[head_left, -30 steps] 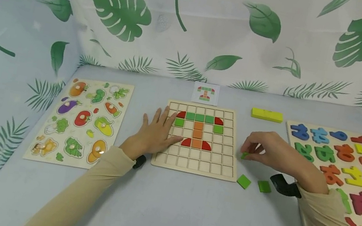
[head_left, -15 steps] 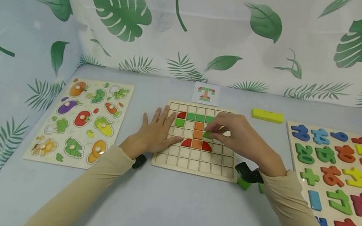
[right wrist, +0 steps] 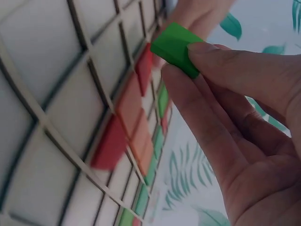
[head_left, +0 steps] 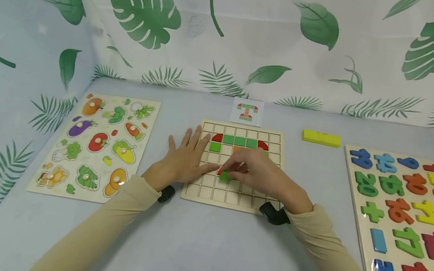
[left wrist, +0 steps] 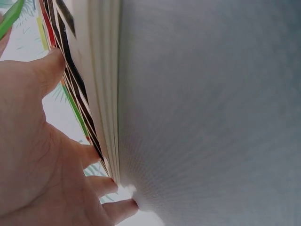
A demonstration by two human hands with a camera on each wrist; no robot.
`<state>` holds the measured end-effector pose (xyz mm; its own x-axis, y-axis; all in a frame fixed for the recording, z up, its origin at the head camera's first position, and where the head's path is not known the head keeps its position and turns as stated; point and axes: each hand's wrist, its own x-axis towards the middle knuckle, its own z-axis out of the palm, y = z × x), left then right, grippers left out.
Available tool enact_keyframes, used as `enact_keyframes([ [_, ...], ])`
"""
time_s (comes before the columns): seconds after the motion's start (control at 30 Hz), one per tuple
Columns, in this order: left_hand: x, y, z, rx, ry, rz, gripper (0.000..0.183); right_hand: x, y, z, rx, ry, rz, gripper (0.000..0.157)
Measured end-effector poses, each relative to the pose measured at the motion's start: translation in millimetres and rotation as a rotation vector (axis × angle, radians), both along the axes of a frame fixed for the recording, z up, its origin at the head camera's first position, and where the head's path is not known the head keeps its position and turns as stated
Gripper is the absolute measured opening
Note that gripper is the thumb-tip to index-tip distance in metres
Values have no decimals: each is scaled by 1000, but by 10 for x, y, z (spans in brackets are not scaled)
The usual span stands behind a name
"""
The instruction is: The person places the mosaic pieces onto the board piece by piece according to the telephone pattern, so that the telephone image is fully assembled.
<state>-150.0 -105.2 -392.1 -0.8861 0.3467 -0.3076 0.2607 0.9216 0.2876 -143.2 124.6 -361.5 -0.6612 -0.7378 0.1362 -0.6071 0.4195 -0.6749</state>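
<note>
My right hand pinches a green square tile between thumb and fingers, over the lower-left part of the wooden grid board. In the right wrist view, the green square tile is tilted and apart from the board. Spread flat, my left hand rests at the board's left edge, its thumb over the grid. Red quarter-round pieces and green tiles sit in the upper cells. Orange tiles form the stem, partly covered by my right hand in the head view.
A small pattern card lies behind the grid board. To its right is a yellow block. A vegetable puzzle board lies on the left, a number puzzle board on the right. A leaf-print cloth hangs behind.
My right hand has picked up a green tile from right of the board and carried it leftward over the lower-left cells. My left hand has stayed in place.
</note>
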Motion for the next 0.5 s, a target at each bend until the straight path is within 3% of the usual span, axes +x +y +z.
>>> enact_keyframes([
  [0.23, 2, 2, 2, -6, -4, 2, 93, 8, -80, -99, 25, 27, 35, 13],
  [0.5, -4, 7, -3, -18, -10, 4, 94, 35, -138, -109, 81, -21, 18, 12],
])
